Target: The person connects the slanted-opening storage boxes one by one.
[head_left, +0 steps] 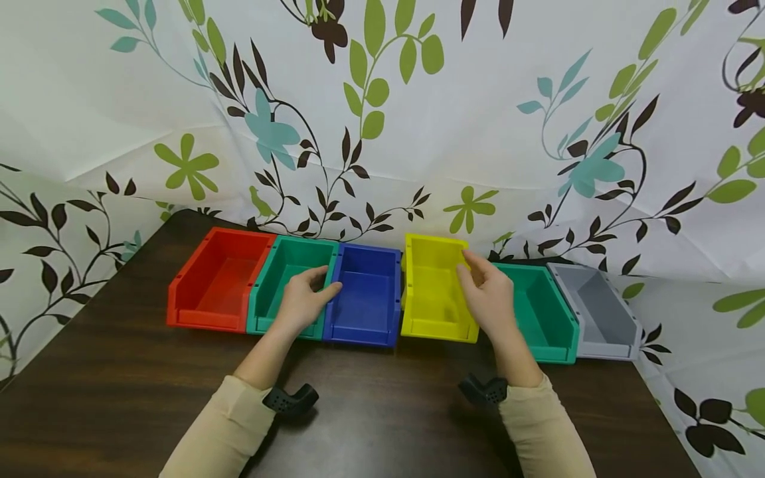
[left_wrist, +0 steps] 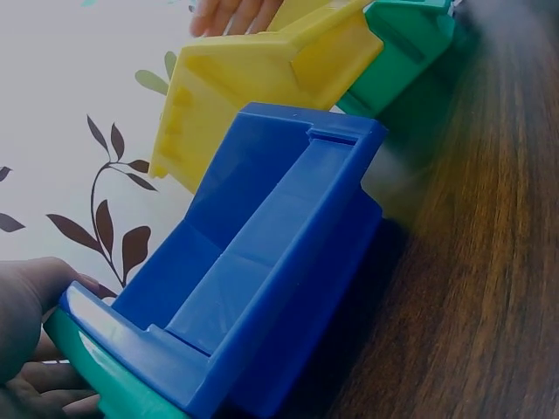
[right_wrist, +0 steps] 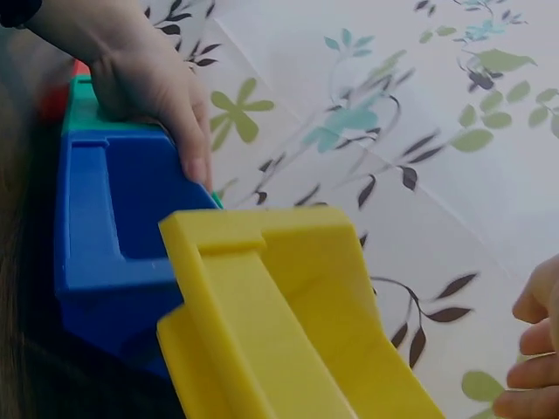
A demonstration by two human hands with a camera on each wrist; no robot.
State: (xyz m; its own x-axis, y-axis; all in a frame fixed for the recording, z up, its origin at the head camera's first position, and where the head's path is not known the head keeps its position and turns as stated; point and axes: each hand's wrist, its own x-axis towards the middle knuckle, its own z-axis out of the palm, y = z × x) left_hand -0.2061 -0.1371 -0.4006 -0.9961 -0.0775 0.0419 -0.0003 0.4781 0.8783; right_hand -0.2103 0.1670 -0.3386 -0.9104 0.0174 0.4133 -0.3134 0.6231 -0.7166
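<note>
Pinching green bin (head_left: 288,261), blue bin (head_left: 366,292), left grip (head_left: 303,296), yellow bin (head_left: 431,285) nearby

Dark wood-grained table (head_left: 382,411) — white cloth (head_left: 478,133) behind (leaf-printed).

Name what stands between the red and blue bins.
A green bin, partly covered by the left hand, stands between the red bin and the blue bin; the head view shows it.
</note>
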